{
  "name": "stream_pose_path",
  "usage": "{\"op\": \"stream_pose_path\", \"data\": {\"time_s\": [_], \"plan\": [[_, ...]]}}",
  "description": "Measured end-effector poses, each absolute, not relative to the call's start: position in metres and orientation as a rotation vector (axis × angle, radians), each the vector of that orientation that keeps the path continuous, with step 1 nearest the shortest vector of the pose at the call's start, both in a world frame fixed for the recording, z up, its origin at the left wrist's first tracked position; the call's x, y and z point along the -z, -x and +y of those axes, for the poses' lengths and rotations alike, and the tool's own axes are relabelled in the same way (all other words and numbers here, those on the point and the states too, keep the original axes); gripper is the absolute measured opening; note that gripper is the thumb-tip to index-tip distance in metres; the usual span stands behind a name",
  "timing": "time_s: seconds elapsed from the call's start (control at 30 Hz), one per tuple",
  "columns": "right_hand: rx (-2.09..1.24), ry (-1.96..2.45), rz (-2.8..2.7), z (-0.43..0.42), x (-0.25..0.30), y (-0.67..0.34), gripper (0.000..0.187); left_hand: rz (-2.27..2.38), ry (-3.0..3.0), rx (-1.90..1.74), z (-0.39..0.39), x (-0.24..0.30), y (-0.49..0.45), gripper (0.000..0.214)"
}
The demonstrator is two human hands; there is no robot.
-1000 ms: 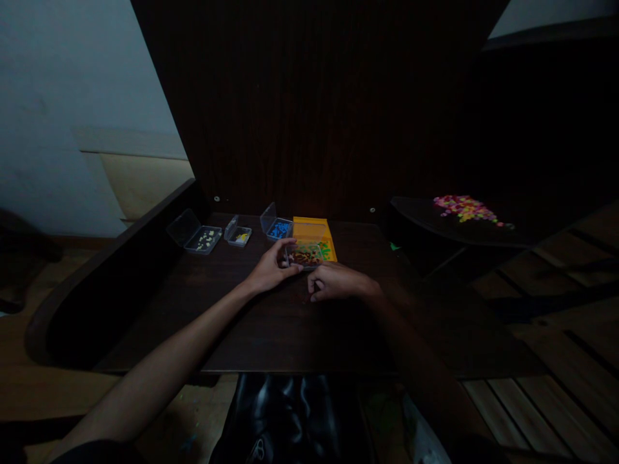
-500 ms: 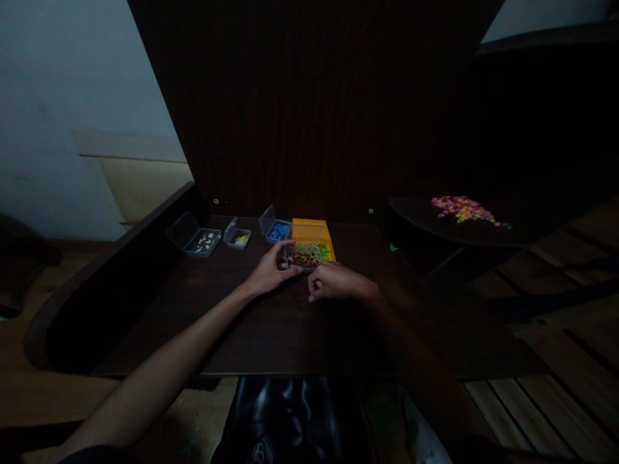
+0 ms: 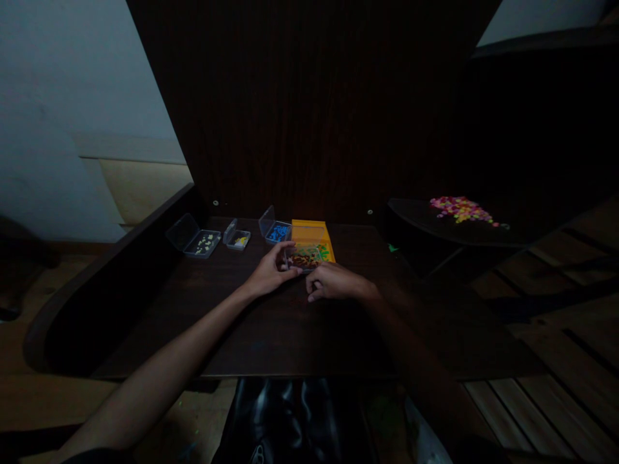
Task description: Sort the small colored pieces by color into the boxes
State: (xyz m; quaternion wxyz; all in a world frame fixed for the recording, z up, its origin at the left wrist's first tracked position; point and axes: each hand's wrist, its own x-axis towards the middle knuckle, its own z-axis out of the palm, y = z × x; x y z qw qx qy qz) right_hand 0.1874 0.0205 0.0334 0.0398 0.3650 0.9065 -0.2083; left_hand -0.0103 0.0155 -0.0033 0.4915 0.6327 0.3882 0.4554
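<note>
My left hand rests on the dark table, its thumb and fingers closed on the left edge of a small clear box of mixed coloured bits. That box sits in front of an orange box. Just to the right, my right hand lies on the table with fingers curled in a pinch near the clear box's front edge; what it holds is too dark to make out.
Three open clear boxes stand at the back left: one with pale bits, one with yellow bits, one with blue bits. A heap of pink and yellow pieces lies on a dark shelf at the right. A tall dark board stands behind.
Both hands stay almost in place; the right hand has crept slightly toward the clear box.
</note>
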Motion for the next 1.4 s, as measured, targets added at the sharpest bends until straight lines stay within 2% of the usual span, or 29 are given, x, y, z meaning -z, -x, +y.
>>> {"op": "stream_pose_path", "data": {"time_s": [0.2, 0.37, 0.93, 1.07, 1.23, 1.4], "plan": [[0.651, -1.069, 2.798, 0.0205, -0.0333, -0.1874, 0.011, 0.958, -1.565, -1.12, 0.0159, 0.0037, 0.0103, 0.064], [0.63, -1.04, 2.846, 0.0209, -0.0323, -0.1884, 0.02, 0.935, -1.544, -1.112, 0.0165, 0.0048, 0.0101, 0.065], [0.667, -0.905, 2.852, 0.0196, -0.0354, -0.187, 0.019, 0.934, -1.572, -1.112, 0.0159, 0.0052, 0.0107, 0.064], [0.686, -0.871, 2.856, 0.0203, -0.0347, -0.1866, 0.024, 0.944, -1.58, -1.102, 0.0158, 0.0053, 0.0108, 0.064], [0.7, -0.889, 2.829, 0.0196, -0.0355, -0.187, 0.018, 0.948, -1.573, -1.099, 0.0151, 0.0052, 0.0105, 0.064], [0.739, -0.95, 2.769, 0.02, -0.0383, -0.1897, 0.026, 0.95, -1.565, -1.088, 0.0159, 0.0066, 0.01, 0.065]]}}
